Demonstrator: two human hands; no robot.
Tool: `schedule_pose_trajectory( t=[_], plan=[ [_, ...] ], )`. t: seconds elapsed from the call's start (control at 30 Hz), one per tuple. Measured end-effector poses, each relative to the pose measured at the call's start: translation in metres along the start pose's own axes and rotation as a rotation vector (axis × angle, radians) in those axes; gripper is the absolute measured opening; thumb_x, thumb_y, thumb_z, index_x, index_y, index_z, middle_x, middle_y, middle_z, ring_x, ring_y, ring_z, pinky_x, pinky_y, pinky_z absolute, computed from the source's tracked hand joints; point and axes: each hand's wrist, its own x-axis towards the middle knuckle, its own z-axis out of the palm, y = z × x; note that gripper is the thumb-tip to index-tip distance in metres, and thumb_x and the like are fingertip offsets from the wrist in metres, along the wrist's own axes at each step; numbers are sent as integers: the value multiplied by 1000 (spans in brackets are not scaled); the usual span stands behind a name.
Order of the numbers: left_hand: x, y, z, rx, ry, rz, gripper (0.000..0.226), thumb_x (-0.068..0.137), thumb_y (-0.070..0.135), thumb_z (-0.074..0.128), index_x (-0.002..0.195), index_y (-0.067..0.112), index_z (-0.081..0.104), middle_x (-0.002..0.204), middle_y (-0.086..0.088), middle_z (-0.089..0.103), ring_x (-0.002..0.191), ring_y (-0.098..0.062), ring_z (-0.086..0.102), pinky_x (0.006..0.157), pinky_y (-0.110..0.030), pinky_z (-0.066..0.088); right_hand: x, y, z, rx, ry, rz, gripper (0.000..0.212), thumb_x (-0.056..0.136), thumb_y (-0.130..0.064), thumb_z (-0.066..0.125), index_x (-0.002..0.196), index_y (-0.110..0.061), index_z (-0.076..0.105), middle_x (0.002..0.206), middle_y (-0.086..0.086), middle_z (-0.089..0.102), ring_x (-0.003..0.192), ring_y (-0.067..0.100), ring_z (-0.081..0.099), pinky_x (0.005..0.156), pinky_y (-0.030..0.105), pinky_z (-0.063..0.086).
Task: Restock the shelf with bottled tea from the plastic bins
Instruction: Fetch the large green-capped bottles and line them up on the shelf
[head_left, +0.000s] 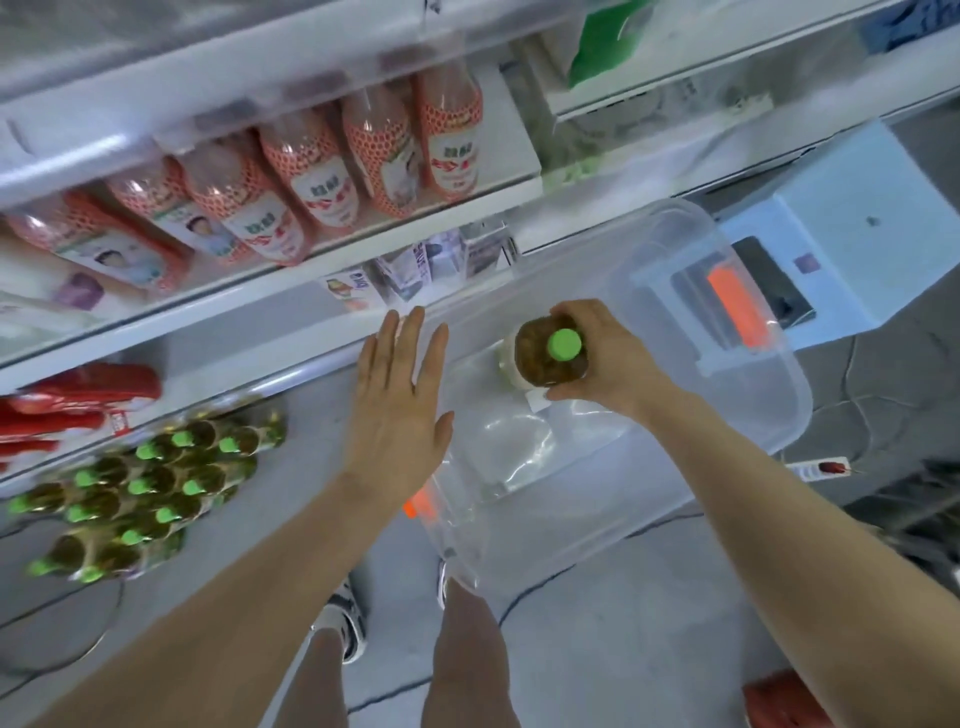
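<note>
Bottle (551, 358) sits upright over the bin (779, 410), your right hand (597, 358) wrapped around it; your left hand (402, 395), flat and empty, hovers just beside the bin.

left hand (400, 410): bare, no glove, no ring, no watch
right hand (608, 358): bare, no glove, no jewellery seen
forearms: bare up to the frame edge, no sleeve in view
wrists: nothing worn, no bands
legs: bare knees and shins, no trouser fabric showing
shoes (347, 623): light sneakers, dark stripes or lacing on top, blurred; second shoe only a sliver behind the other leg
socks: cannot tell
</note>
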Motion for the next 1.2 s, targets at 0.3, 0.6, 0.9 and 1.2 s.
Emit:
schedule_pose_trajectory(
  t=[0.3,0.6,0.9,1.2],
  plan=[
    [1,-4,-9,52,-147,8,95,79,36,74,154,10,22,161,-21,7,148,-40,4,118,-48,2,-13,-14,15,305,135,230,90,54,-17,95,132,-13,49,125,3,50,109,17,52,91,28,42],
    [-7,-14,-53,-26,-379,69,87,93,31,61,156,11,3,161,-13,-14,149,-31,-10,120,-39,5,-96,-87,-56,877,230,356,70,67,-31,89,128,-19,55,115,-3,69,107,16,67,85,27,54],
    [-68,-62,-163,-125,-564,130,75,90,41,63,152,20,28,153,-5,36,139,-23,36,109,-27,30,-163,-250,-139,745,359,76,70,72,-50,81,131,-29,52,114,-11,69,96,-8,64,77,11,49],
    [-126,-116,-363,-855,-387,112,88,74,38,83,147,30,34,138,13,52,124,-4,52,106,-23,41,-184,-442,-202,675,476,-312,60,79,-46,77,131,-28,52,112,-12,69,102,6,68,75,21,54]
  ],
)
